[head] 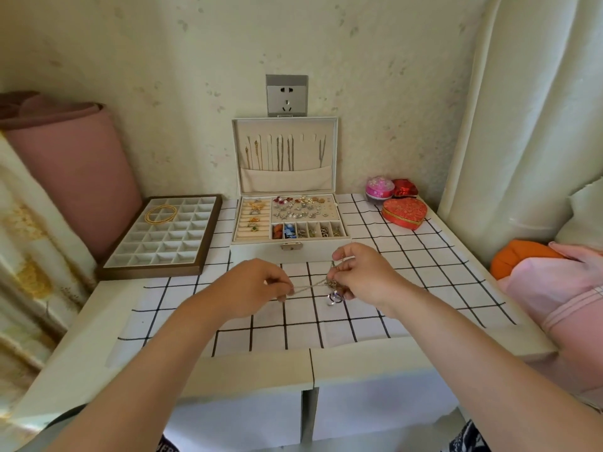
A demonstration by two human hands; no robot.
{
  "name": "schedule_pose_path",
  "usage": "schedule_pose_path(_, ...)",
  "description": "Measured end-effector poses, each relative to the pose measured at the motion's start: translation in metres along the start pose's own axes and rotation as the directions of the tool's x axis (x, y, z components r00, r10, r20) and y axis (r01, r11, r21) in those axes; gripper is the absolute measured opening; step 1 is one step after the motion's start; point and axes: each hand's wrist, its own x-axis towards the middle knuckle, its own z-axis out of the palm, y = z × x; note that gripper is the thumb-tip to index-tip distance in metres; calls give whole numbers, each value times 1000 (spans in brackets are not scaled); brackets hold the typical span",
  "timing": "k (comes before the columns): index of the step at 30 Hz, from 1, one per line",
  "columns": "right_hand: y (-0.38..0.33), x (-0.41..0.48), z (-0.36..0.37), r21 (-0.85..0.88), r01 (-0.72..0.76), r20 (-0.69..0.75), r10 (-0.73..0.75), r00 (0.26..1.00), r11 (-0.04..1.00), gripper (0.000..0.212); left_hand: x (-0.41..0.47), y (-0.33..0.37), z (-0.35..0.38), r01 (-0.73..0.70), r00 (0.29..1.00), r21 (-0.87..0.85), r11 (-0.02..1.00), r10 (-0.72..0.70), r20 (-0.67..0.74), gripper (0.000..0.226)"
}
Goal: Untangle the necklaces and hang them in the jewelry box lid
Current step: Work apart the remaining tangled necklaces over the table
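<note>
Tangled necklaces: thin pale chains bunched together and held in the air just above the checked cloth, near frame centre. A round pendant dangles at the bottom of the bunch.

Left hand, at 9 o'clock from the tangle, has its fingers curled and pinches a strand that pulls out sideways. Right hand, at 3 o'clock, pinches the knotted part with its fingertips, and the pendant hangs just under it. Both hands are grasping chain.

Jewelry box is at 12 o'clock from the tangle, close behind the hands and open. Its compartments are full of rings, earrings and small pieces. The jewelry box lid stands upright against the wall with several chains hanging on its hooks above a fabric pocket.

Wall socket is at 12 o'clock, above the lid. Divided tray is at 10 o'clock, with a gold bangle lying across its far cells. Red heart-shaped box is at 2 o'clock, and behind it are a pink round tin and a red item too small to identify. Pink roll is at far 9 o'clock. Curtain is at 2 o'clock.
</note>
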Motion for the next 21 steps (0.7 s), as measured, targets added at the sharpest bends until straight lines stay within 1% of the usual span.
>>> schedule_pose_path(4,-2,8,18,-54,5,120,2,993,999,28,0,-11,-14,15,993,239,971,14,-120,14)
schedule_pose_path(7,-2,16,29,-160,18,157,7,988,987,28,0,-22,-27,113,978,438,892,-21,-210,15)
schedule_pose_path(8,-2,19,33,-173,19,150,7,989,985,27,1,-28,-31,152,975,476,866,-52,-215,16)
schedule_pose_path(10,-3,26,39,-205,37,125,-11,992,978,25,2,-35,-37,209,974,513,832,-132,-182,16)
schedule_pose_path(13,-2,33,49,-343,94,79,-71,994,935,21,3,-39,-38,222,974,545,808,-162,-157,16)
schedule_pose_path(15,-2,35,52,-437,106,34,-101,994,893,19,5,-40,-35,215,975,560,800,-141,-172,17)
schedule_pose_path(17,-5,33,52,-539,123,3,-145,989,833,23,5,-41,-33,196,975,573,796,-98,-198,18)
schedule_pose_path(19,-12,28,50,-678,151,-2,-207,978,719,37,7,-42,-30,123,973,549,827,8,-230,23)
schedule_pose_path(21,-18,27,47,-801,158,-5,-270,963,577,44,8,-38,-26,18,973,434,900,84,-215,25)
